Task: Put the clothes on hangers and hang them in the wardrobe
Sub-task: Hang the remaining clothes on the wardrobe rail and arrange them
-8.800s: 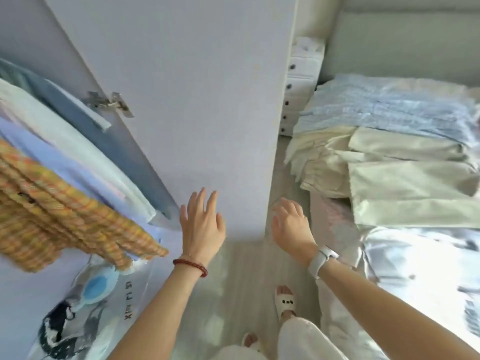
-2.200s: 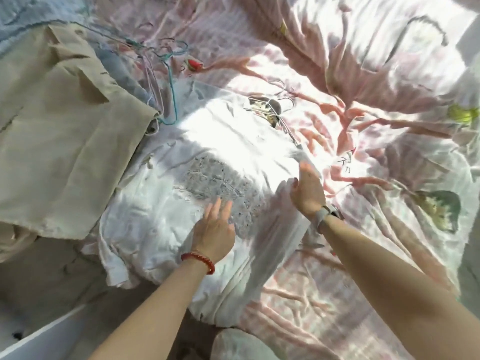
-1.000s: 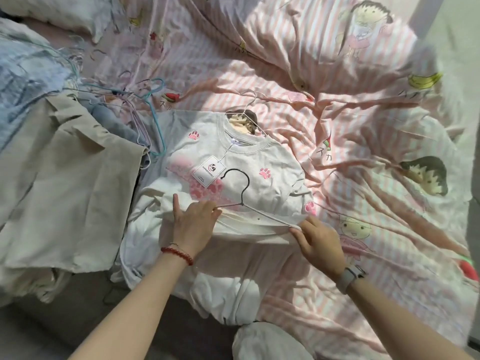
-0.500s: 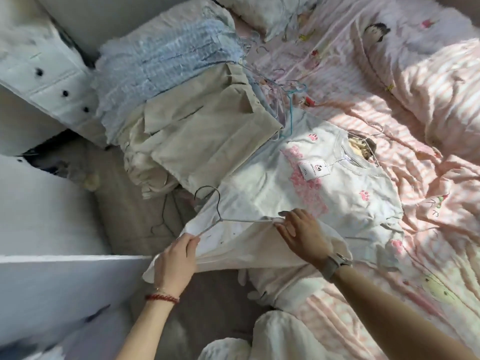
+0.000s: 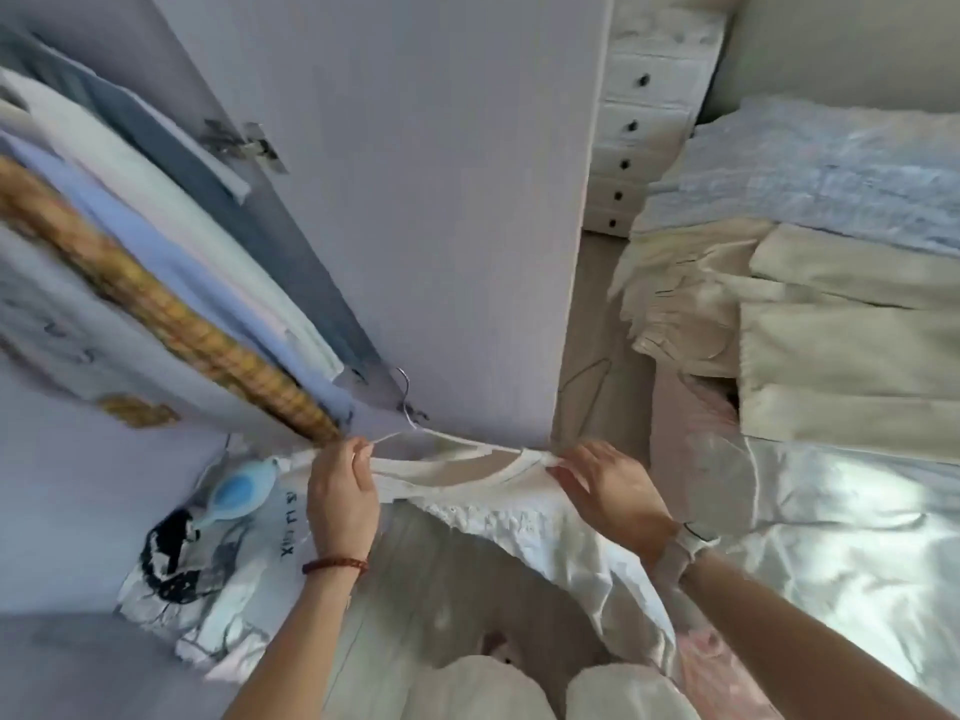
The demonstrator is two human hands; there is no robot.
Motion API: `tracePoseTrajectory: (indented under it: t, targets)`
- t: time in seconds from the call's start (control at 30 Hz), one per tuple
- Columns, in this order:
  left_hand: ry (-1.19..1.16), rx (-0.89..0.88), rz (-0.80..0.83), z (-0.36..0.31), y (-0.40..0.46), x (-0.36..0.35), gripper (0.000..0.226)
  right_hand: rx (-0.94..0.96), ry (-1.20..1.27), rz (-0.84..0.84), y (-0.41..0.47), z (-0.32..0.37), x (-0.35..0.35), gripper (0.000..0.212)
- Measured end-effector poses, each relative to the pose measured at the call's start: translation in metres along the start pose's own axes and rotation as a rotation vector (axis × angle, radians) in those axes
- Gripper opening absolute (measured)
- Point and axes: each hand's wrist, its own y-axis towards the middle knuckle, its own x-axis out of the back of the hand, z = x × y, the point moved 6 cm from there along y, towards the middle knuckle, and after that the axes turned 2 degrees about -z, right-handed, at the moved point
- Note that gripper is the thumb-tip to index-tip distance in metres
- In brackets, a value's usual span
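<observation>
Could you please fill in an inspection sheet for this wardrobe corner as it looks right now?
Surface: wooden floor.
Job's things: white top on a wire hanger, held in the air by the wardrobe door; clothes hang inside.
Clutter: folded clothes on the bed.
Grippers: left hand and right hand each pinch a shoulder of the top.
Cables: nothing seen.
Surroundings: white drawers.

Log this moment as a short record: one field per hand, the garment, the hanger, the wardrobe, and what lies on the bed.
left hand: pinches one shoulder of the white top
right hand: grips the other shoulder
white top: on the hanger, held up between both hands, not yet hung
hanger: wire, hook pointing towards the wardrobe door
wardrobe door: open
hung clothes: to the left, one yellow check
bed: beige and blue clothes piled
</observation>
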Motion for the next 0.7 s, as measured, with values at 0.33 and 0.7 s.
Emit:
tracePoseTrajectory:
  t: [0.33,0.7]
  targets:
    - [0.065,0.149,-0.439,0.115,0.027,0.162,0.018,0.641,0.054,-0.002,0.084,0.192,-0.037,0.05]
    - [0.154,0.399,-0.774,0.121,0.066,0.284,0.044,0.705,0.275,-0.119,0.19,0.339,-0.045,0.021]
